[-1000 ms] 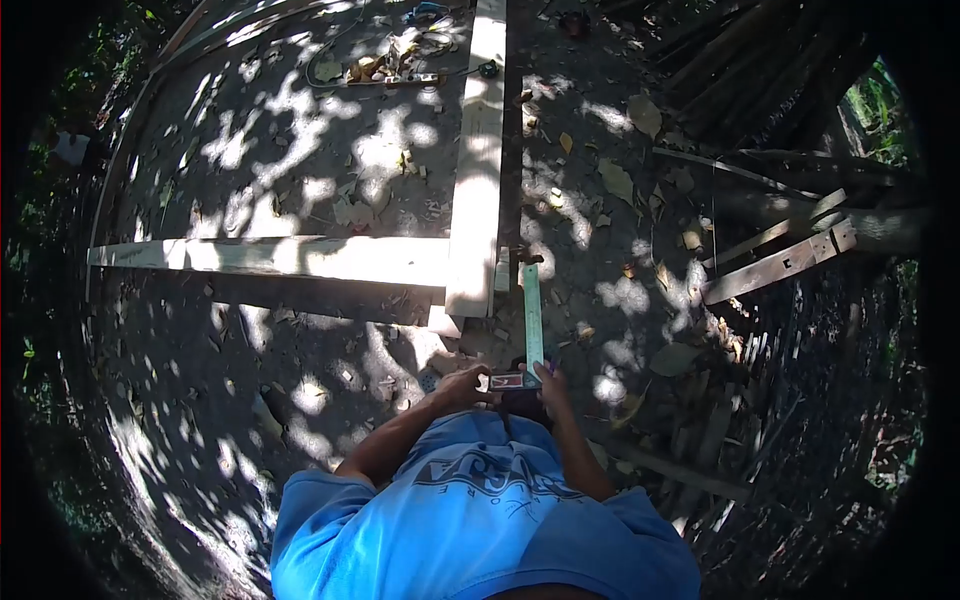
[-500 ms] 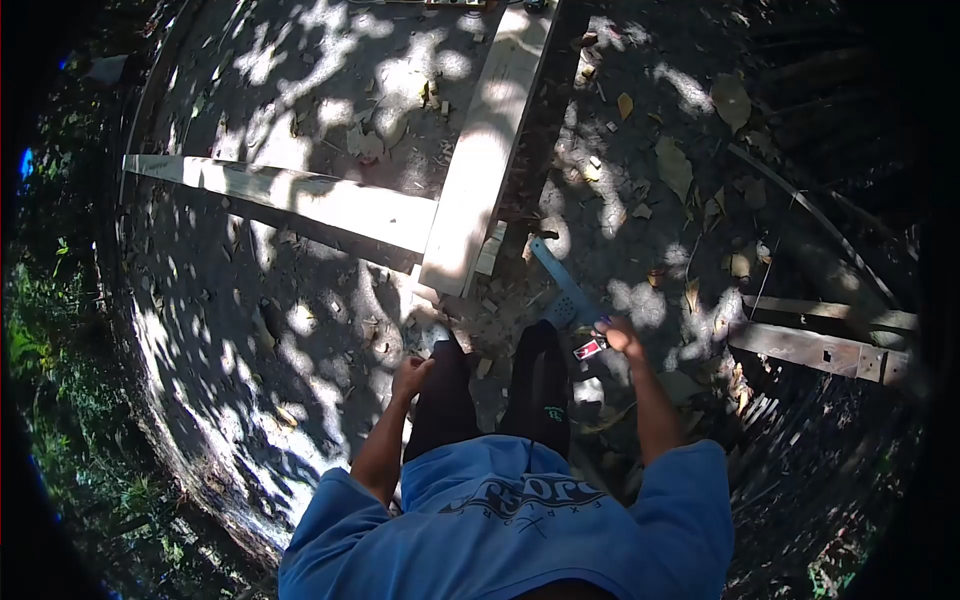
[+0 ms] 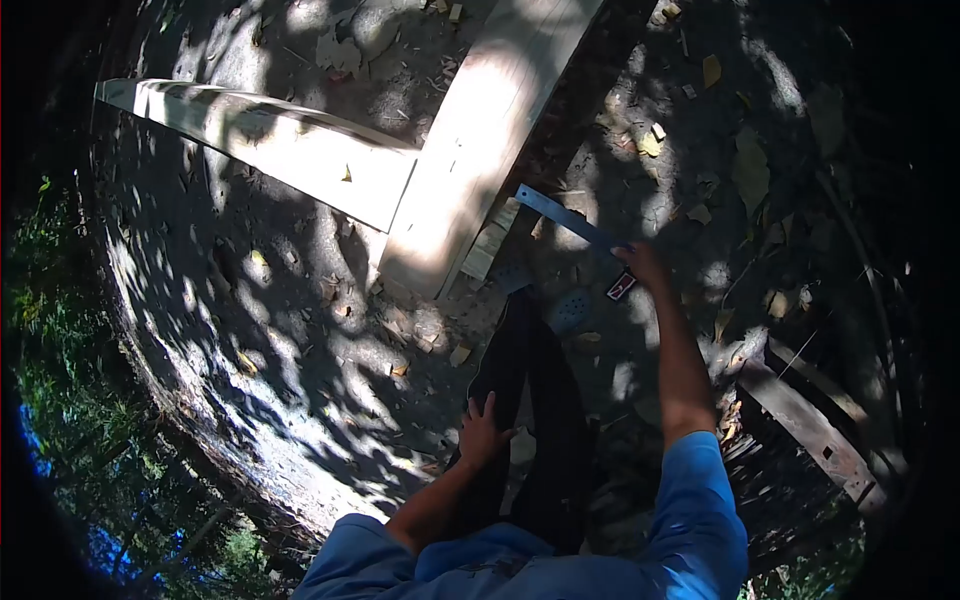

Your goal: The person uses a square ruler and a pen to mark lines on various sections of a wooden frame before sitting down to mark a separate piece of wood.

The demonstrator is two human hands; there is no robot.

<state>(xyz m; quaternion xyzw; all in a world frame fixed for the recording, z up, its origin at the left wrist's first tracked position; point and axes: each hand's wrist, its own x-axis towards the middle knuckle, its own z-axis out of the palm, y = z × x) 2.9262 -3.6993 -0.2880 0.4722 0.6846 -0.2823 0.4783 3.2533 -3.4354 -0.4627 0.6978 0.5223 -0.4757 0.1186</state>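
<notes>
My right hand (image 3: 643, 262) is stretched out ahead of me, fingers wrapped round the handle end of the square (image 3: 575, 222), whose blade runs up and to the left toward the end of the thick beam (image 3: 470, 165). The blade tip looks close to the beam's lower right edge, near the small offcut (image 3: 490, 245) lying against it, though I cannot tell whether it touches. My left hand (image 3: 485, 432) holds nothing; it lies flat with fingers spread on my left thigh (image 3: 500, 380).

Beyond the square, the thick beam meets the long plank (image 3: 270, 140) at a corner, both lying on the dirt ground (image 3: 300, 330), which is littered with wood chips and dry leaves. To my right a dark old board (image 3: 810, 425) lies close by my right leg.

My grip is out at the very end of a long thin tool with my arm fully reached, so I judge the blade could swing or dip and knock the offcut, or catch on the beam's corner and twist out of my fingers. The patchy shade makes the blade's edge hard to read, so I might seat it crooked. Loose chips underfoot could roll, and leaning this far forward on one braced palm, I might stumble toward the joint.
</notes>
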